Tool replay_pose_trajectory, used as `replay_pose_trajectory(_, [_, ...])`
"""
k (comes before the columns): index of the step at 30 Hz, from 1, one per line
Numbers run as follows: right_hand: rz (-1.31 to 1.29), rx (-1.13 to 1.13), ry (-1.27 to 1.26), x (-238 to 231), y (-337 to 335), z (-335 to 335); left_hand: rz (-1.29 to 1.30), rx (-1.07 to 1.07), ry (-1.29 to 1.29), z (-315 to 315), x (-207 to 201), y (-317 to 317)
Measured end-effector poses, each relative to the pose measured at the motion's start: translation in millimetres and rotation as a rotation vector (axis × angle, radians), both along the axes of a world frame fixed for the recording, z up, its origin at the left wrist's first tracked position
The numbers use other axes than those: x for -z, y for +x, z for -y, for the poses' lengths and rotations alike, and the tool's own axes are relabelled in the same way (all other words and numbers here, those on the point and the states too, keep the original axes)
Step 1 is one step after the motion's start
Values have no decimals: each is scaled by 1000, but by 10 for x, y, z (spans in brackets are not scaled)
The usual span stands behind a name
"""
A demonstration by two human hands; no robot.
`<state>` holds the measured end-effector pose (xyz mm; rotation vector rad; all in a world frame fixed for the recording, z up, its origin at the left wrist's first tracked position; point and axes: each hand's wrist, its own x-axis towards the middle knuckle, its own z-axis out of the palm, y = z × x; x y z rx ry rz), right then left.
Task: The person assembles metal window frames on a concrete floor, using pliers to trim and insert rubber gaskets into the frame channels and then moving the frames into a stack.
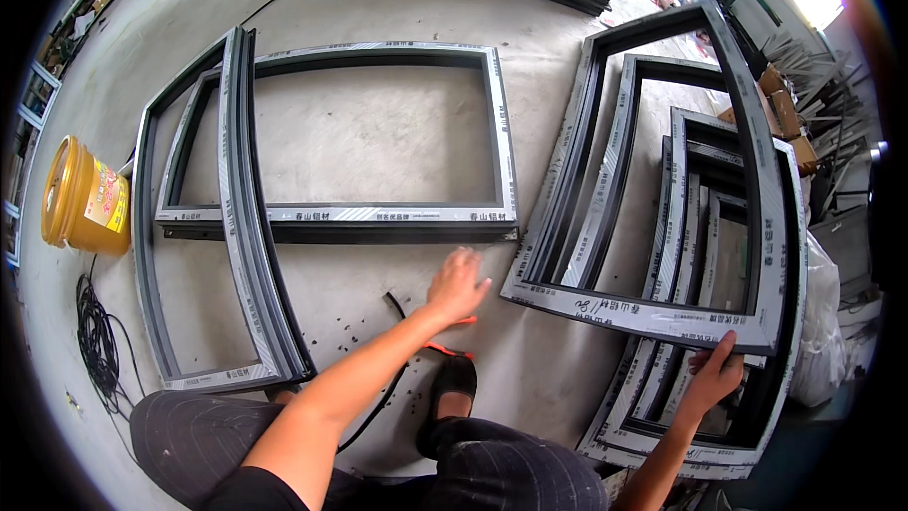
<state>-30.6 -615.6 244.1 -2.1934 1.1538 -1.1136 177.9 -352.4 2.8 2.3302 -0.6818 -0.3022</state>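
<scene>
Aluminium window frames laid flat on a concrete floor.
The right hand pinches the near rail of the top frame, dark metal under striped protective film, on the stack at right. The left hand hovers loosely spread, grasping nothing, above an orange-handled tool.

bare concrete floor open inside the window frame, stacked frames crowding the right, yellow bucket left

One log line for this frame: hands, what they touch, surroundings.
left hand: open, hovering over floor near orange-handled tool | right hand: gripping top window frame of stack | yellow bucket at left
</scene>
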Motion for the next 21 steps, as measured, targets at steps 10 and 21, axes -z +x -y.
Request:
replay_pose_trajectory(10, [143,74,296,774,-733,692,285,-208,306,-553,119,936])
replay_pose_trajectory(21, [217,152,356,726,-637,863,-160,-138,408,-367,120,1589])
